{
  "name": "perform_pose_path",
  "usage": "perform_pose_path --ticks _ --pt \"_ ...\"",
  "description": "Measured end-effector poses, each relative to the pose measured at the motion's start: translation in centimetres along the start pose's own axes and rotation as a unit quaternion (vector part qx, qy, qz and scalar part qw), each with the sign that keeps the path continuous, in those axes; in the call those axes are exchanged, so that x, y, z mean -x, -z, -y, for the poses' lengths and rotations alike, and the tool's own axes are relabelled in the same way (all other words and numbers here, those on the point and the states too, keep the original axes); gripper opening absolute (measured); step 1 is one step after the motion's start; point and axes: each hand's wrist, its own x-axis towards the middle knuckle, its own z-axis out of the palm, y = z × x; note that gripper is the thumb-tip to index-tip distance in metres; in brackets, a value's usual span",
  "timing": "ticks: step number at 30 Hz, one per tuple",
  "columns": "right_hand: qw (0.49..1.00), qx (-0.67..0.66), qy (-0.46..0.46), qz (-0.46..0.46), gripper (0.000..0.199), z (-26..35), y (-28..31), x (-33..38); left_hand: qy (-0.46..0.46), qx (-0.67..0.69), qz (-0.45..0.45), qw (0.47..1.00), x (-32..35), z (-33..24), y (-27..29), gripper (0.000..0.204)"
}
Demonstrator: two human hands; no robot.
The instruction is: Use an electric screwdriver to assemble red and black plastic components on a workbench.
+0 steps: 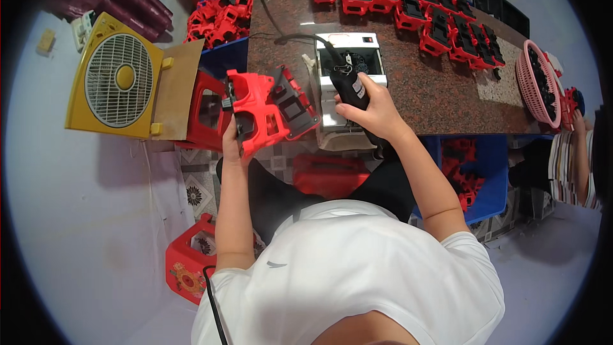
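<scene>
My left hand [231, 142] is closed on the near-left edge of a red plastic housing [258, 110], which is held tilted above the table's front edge. A black panel [295, 110] is on the housing's right side. In my right hand [378, 114] is a black corded electric screwdriver [348, 86], with fingers wrapped round its body and the cable leaving its upper end. Its lower end is partly hidden behind my hand and wrist. Just beyond the screwdriver stands a white box-shaped machine [348, 39] with a dark open top and a small switch.
Rows of red-and-black housings [408, 9] line the far side of the speckled table [284, 13]. Blue bins [491, 172] with red parts flank it. A pink basket [535, 83] stands at the right end, near another person. A yellow fan [118, 76] is on the left.
</scene>
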Motion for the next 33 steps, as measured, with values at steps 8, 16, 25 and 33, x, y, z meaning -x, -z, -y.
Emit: perform_pose_path --ticks 8,16,25,33 --pt "0.999 0.021 -0.011 -0.029 0.039 -0.5 -0.1 -0.8 0.024 -0.055 -0.018 0.998 -3.8 -0.6 -3.0 0.044" --pt "0.998 -0.012 0.013 -0.063 0.046 -1.2 0.0 -2.3 0.029 -0.049 0.022 0.998 -5.9 -1.8 -2.6 0.051" --pt "0.970 -0.213 0.012 -0.118 0.028 5.1 3.3 3.0 0.123 -0.063 -0.007 0.990 -1.1 3.0 -4.0 0.040" --pt "0.969 -0.184 0.047 -0.157 0.031 6.7 5.1 9.3 0.082 -0.132 0.027 0.988 -7.6 0.8 -5.6 0.037"
